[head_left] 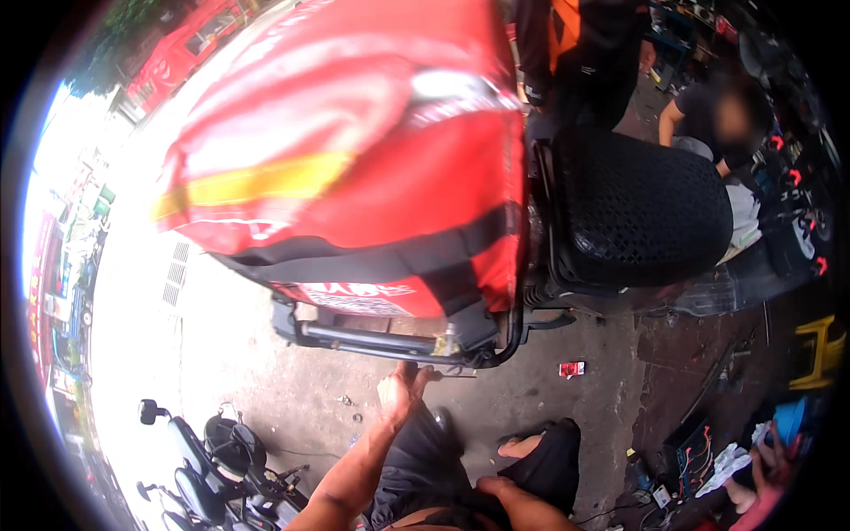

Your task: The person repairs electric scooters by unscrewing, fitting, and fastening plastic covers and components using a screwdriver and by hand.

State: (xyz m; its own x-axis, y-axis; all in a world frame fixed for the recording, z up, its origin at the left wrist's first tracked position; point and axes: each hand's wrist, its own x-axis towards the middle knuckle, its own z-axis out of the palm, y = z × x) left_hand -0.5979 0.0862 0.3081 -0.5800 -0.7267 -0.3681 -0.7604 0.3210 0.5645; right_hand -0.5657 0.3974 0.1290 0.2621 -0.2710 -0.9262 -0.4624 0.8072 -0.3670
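Note:
A scooter's large red delivery box point(425, 195), with black straps and a yellow band, fills the upper middle. Beneath it runs a black metal rack point(381, 341). My left hand point(405, 387) is raised just under the rack's near bar, fingers closed. From its fingertips a thin rod-like piece point(459, 374) sticks out to the right; its exact kind is too small to tell. The fingertips appear to touch or nearly touch the bar. My right hand point(492, 485) is low by my dark trousers, its fingers hidden.
Right of the box is the black scooter seat point(651, 208). A person point(717, 119) crouches beyond it, and another in dark clothes point(584, 71) stands behind. A red-and-white packet point(572, 368) lies on the floor. Parked scooters point(221, 460) stand at lower left; a yellow stool point(815, 354) is far right.

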